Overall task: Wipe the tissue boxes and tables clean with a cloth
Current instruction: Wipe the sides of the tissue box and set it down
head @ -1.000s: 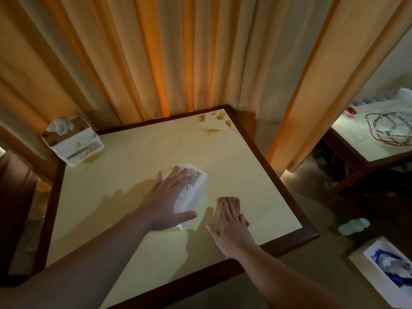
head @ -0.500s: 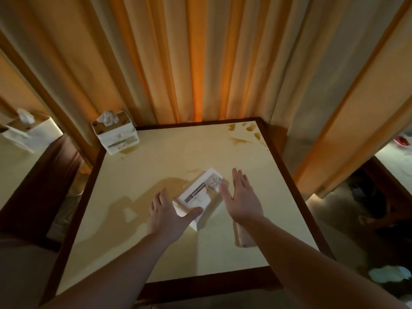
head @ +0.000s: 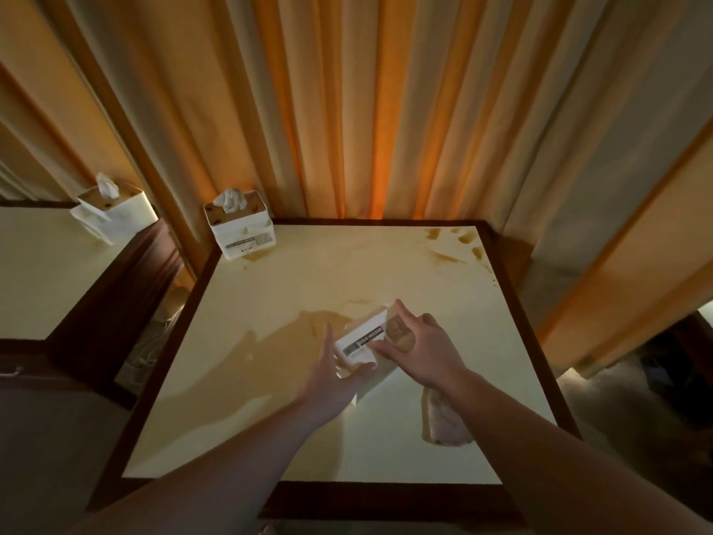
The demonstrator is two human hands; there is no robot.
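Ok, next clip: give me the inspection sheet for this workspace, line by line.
Surface: cream table with dark wood rim; brown stains at far right corner.
Job's things: lying tissue holder; upright tissue box at far left corner; cloth on the table, unheld.
Clutter: nothing seen.
Hands: left hand and right hand grip the lying holder.
Cables: nothing seen.
Surroundings: orange curtains; neighbouring table with another tissue box.
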